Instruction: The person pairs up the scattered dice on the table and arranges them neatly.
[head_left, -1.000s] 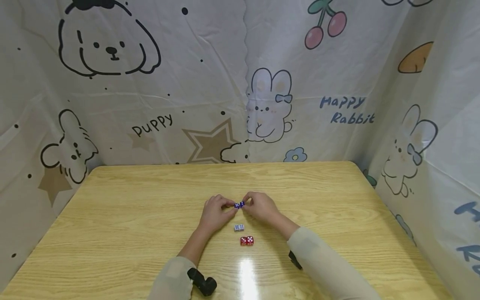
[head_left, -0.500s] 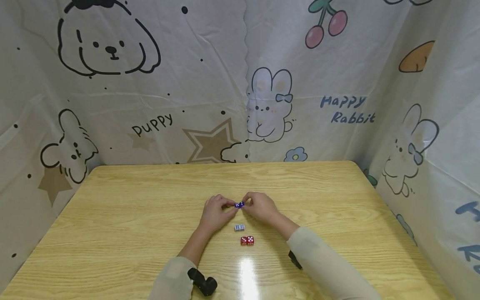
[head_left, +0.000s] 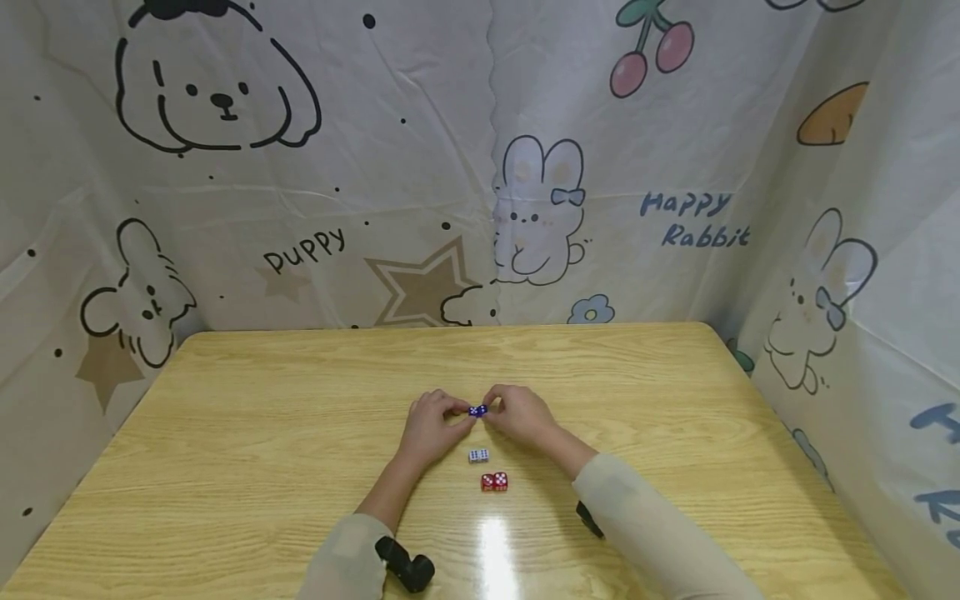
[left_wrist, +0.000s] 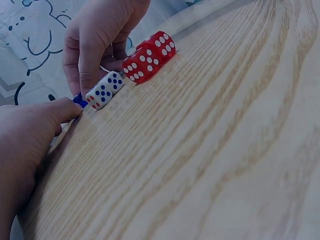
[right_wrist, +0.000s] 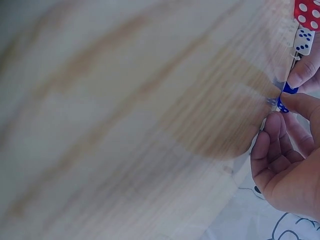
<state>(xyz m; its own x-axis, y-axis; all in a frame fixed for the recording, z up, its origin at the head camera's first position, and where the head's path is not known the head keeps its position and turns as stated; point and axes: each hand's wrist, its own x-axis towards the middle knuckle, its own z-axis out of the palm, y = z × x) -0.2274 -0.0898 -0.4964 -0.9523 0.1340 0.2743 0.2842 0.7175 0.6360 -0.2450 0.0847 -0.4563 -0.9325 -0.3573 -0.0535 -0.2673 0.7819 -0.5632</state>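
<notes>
Two small blue dice sit side by side on the table in the head view, mostly covered by fingertips. My left hand pinches the left blue die between thumb and fingers. From the other side, my right hand pinches the right one, whose blue face shows in the right wrist view. Nearer to me lies a pair of white dice with blue dots, set face to face. Closer still is a pair of larger red dice with white dots, also side by side.
The wooden table stretches out on both sides of the hands. A printed curtain with cartoon animals hangs behind the far edge and along the sides. Black straps with a camera mount sit at the sleeves.
The right hand's blue die has moved slightly left against the other, closing the small gap between them. Both hands have otherwise hardly moved; the white and red dice have stayed put.
</notes>
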